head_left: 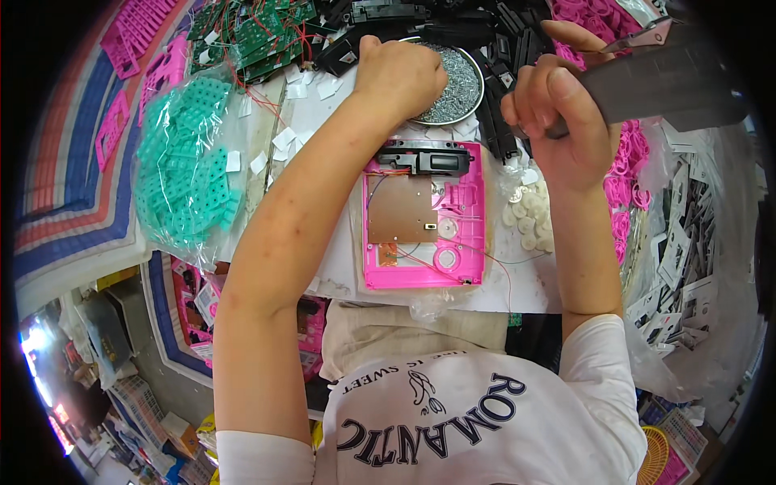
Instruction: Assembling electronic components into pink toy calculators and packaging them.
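Observation:
My left hand (400, 77) is over the near left side of a round metal bowl (481, 90) filled with small silvery screws (457, 89). Its fingers curl down and are partly hidden, so what they pinch cannot be seen. Raised at the right, my right hand (570, 113) is wrapped round a dark grey power tool (647, 85), whose working tip I cannot make out. Between my forearms lies an open pink plastic casing (475, 210). Inside it are a brown circuit board (400, 212), a black plastic part (428, 160) along the far side, and thin wires.
A bag of teal plastic parts (186, 162) lies left, below green circuit boards (255, 32). Black plastic parts (497, 121) surround the bowl. White round pieces (529, 217), pink parts (626, 170) and a bag of grey-white pieces (687, 250) are at the right.

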`<state>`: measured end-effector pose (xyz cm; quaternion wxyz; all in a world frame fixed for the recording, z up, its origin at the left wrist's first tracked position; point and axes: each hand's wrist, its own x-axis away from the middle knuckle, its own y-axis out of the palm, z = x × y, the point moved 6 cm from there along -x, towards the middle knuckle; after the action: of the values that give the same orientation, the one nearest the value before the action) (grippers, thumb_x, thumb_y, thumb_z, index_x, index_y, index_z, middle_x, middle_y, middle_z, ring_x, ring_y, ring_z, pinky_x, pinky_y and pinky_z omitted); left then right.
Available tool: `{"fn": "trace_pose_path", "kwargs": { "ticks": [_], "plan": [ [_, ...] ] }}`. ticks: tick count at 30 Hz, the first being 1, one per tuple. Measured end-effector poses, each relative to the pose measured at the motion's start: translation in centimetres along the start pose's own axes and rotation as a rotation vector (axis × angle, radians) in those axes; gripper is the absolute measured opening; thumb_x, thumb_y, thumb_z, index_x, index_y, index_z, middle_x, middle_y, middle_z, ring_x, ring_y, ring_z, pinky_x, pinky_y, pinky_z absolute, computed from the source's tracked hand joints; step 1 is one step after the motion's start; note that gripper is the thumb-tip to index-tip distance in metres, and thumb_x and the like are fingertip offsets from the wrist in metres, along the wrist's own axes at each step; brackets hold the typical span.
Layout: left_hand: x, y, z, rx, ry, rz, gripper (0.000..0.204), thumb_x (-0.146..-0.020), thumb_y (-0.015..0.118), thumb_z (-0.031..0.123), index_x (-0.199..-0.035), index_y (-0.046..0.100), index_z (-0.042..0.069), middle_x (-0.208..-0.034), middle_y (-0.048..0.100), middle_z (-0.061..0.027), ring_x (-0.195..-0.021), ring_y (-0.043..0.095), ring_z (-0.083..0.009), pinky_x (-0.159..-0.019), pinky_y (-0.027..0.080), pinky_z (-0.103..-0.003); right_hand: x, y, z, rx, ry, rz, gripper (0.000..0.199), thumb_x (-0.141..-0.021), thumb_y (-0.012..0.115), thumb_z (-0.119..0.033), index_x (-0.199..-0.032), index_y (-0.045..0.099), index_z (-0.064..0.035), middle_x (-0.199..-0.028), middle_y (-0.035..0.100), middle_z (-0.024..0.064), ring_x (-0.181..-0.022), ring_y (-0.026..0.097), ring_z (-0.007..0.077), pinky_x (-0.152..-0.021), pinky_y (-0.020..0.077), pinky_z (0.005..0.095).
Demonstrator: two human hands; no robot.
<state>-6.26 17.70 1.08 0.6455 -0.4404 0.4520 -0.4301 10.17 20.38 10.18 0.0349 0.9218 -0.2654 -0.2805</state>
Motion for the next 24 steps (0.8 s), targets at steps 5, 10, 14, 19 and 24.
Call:
{"fn": "trace_pose_path", "kwargs": {
  "ticks": [5,10,14,19,24],
  "plan": [
    [2.7,-4.9,0.5,0.263,0.005,0.244,0.024,-0.092,0.067,0.028,-0.086,0.078,0.008,-0.078,0.072,-0.0123,-0.077,0.069,-0.0295,-0.077,0.048,-0.041,0.6,-0.4,-0.5,-0.029,-0.032,-0.037,0.049,-0.101,0.053,-0.018,-0.146,0.041,-0.0012,-0.068,0.044,0.0007,-0.058,0.042,0.0124,-0.055,0.0421,0.0325],
    [11.5,-6.7,5.2,0.985,-0.268,-0.127,0.008,-0.086,0.077,0.009,-0.091,0.075,0.003,-0.074,0.071,-0.0022,-0.07,0.065,-0.0164,-0.073,0.048,-0.03,2.0,0.7,-2.8,-0.235,-0.062,-0.087,0.055,-0.103,0.053,-0.022,-0.153,0.036,-0.0055,-0.069,0.046,-0.0016,-0.06,0.043,0.0114,-0.055,0.044,0.0301],
    [15.1,-6.8,6.3,0.78,-0.004,0.23,0.01,-0.084,0.079,0.011,-0.092,0.074,0.013,-0.079,0.07,0.0018,-0.071,0.062,-0.0142,-0.086,0.037,-0.036,2.9,3.0,-3.7,-0.27,-0.092,-0.183,0.054,-0.103,0.052,-0.022,-0.153,0.037,-0.0068,-0.068,0.045,-0.0014,-0.06,0.043,0.0119,-0.054,0.0433,0.0305],
    [15.8,-6.4,6.4,0.834,-0.029,0.269,0.008,-0.084,0.079,0.01,-0.089,0.073,0.013,-0.076,0.068,0.0022,-0.071,0.061,-0.0148,-0.088,0.035,-0.038,3.5,4.1,-3.6,-0.225,-0.078,-0.228,0.052,-0.104,0.052,-0.022,-0.152,0.038,-0.0083,-0.067,0.045,-0.0012,-0.06,0.043,0.0126,-0.054,0.0424,0.031],
    [15.8,-6.3,6.0,0.791,-0.004,0.232,0.011,-0.081,0.081,0.013,-0.089,0.073,0.015,-0.078,0.068,0.0026,-0.074,0.061,-0.0154,-0.091,0.033,-0.039,3.5,4.8,-3.3,-0.19,-0.057,-0.255,0.05,-0.104,0.051,-0.021,-0.151,0.038,-0.0098,-0.066,0.044,-0.0009,-0.06,0.042,0.0133,-0.053,0.0416,0.0315]
  ]
}}
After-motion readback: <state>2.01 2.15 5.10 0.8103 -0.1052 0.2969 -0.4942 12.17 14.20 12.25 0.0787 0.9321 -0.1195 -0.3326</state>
